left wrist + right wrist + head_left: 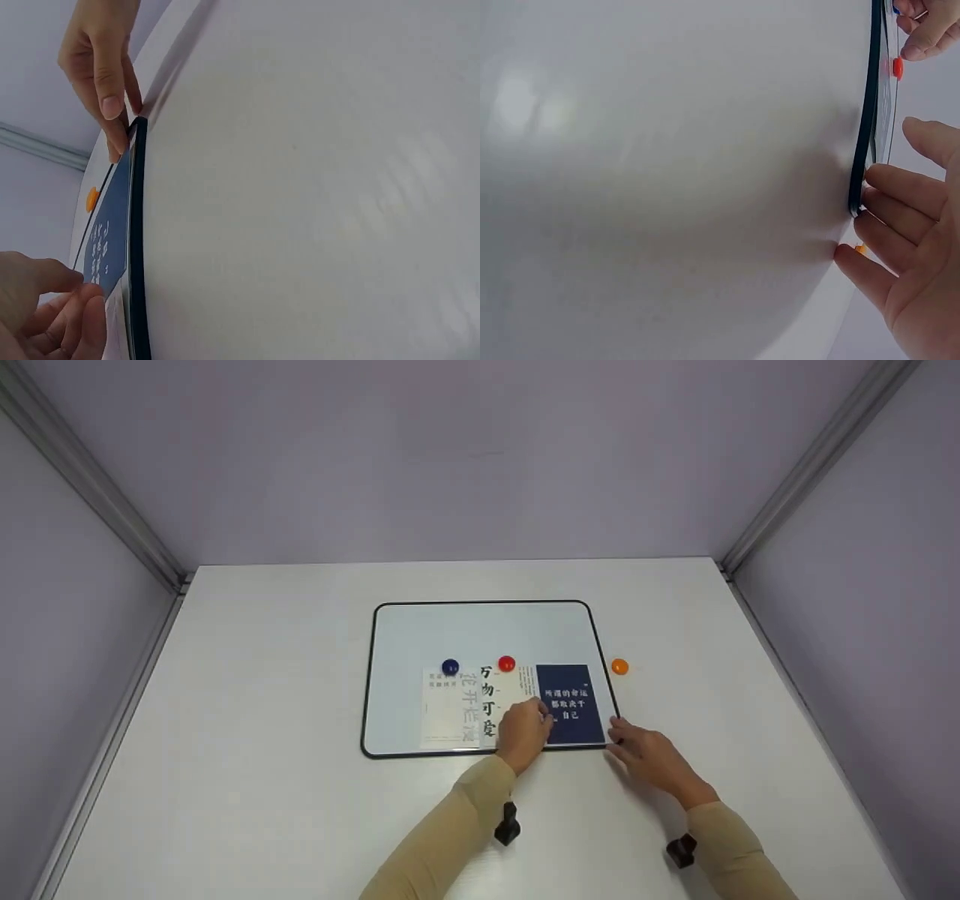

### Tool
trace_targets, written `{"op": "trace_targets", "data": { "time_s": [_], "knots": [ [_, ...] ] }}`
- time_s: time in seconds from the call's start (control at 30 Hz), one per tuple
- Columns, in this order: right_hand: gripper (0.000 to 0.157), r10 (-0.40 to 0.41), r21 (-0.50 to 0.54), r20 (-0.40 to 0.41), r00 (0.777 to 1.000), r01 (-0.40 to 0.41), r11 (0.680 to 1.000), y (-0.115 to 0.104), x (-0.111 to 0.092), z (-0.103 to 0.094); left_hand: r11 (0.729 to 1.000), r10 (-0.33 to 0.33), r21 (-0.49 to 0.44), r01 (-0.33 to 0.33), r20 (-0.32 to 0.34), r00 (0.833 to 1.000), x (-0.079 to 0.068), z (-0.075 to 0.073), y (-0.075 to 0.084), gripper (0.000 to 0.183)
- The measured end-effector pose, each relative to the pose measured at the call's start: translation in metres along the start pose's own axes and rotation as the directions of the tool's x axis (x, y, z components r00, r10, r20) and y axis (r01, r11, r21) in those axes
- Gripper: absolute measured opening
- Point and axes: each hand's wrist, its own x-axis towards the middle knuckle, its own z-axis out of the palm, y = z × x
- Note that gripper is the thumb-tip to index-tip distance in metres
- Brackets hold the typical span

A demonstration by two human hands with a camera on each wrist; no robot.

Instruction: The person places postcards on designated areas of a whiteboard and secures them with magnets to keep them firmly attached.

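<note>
A dark blue card (576, 679) with white characters lies at the right of a black-framed whiteboard (480, 634). My left hand (523, 731) is at the card's left edge. Its thumb and forefinger pinch at that edge in the left wrist view. My right hand (654, 757) is at the board's near right corner, its fingertips on the black frame (864, 127) and fairly straight. Left of the blue card is a cream card (510, 697) with bold black characters, partly covered by my left hand. Beside that lies a pale card (442, 712) with grey characters.
A dark blue round magnet (450, 667) sits at the pale card's top, and a red one (507, 664) at the cream card's top. An orange magnet (619, 666) lies on the white table (285, 675) just right of the board. Walls enclose the table's sides and back.
</note>
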Motion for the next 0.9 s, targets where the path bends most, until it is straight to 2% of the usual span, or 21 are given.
{"op": "trace_targets", "data": {
  "time_s": [0.1, 0.17, 0.3, 0.4, 0.47, 0.5, 0.6, 0.7, 0.8, 0.83, 0.9],
  "knots": [
    [0.035, 0.024, 0.027, -0.021, 0.999, -0.024, 0.999, -0.001, 0.003, -0.002, 0.993, 0.101, 0.064, -0.102, 0.016, 0.995, -0.002, -0.001, -0.002, 0.012],
    [0.035, 0.043, 0.047, -0.039, 0.998, -0.042, 0.998, -0.001, 0.005, -0.004, 0.979, 0.169, 0.11, -0.171, 0.026, 0.985, -0.004, -0.002, -0.004, 0.014],
    [0.036, 0.053, 0.063, -0.079, 0.995, -0.048, 0.997, -0.001, 0.009, -0.005, 0.938, 0.276, 0.204, -0.281, 0.053, 0.96, -0.009, -0.004, -0.005, 0.017],
    [0.035, 0.046, 0.074, -0.108, 0.993, -0.038, 0.996, -0.001, 0.011, -0.006, 0.896, 0.349, 0.262, -0.358, 0.084, 0.933, -0.012, -0.006, -0.004, 0.019],
    [0.033, 0.029, 0.078, -0.124, 0.992, -0.02, 0.997, -0.001, 0.012, -0.006, 0.85, 0.411, 0.315, -0.422, 0.103, 0.906, -0.014, -0.007, -0.003, 0.02],
    [0.033, 0.03, 0.083, -0.132, 0.991, -0.019, 0.996, -0.001, 0.013, -0.006, 0.818, 0.445, 0.354, -0.454, 0.112, 0.888, -0.015, -0.008, -0.003, 0.02],
    [0.033, 0.038, 0.097, -0.143, 0.989, -0.024, 0.995, -0.002, 0.016, -0.007, 0.706, 0.545, 0.456, -0.542, 0.139, 0.827, -0.017, -0.009, -0.002, 0.02],
    [0.033, 0.072, 0.118, -0.139, 0.988, -0.055, 0.991, -0.002, 0.018, -0.008, 0.596, 0.617, 0.528, -0.606, 0.183, 0.766, -0.019, -0.009, -0.003, 0.02],
    [0.034, 0.098, 0.127, -0.129, 0.987, -0.082, 0.989, -0.001, 0.02, -0.009, 0.526, 0.643, 0.548, -0.65, 0.244, 0.726, -0.021, -0.009, -0.005, 0.025],
    [0.034, 0.108, 0.129, -0.128, 0.986, -0.092, 0.987, 0.0, 0.021, -0.009, 0.509, 0.642, 0.551, -0.661, 0.268, 0.718, -0.022, -0.01, -0.005, 0.027],
    [0.033, 0.11, 0.13, -0.138, 0.984, -0.092, 0.987, 0.001, 0.023, -0.009, 0.499, 0.627, 0.545, -0.673, 0.309, 0.715, -0.024, -0.011, -0.006, 0.034]
  ]
}}
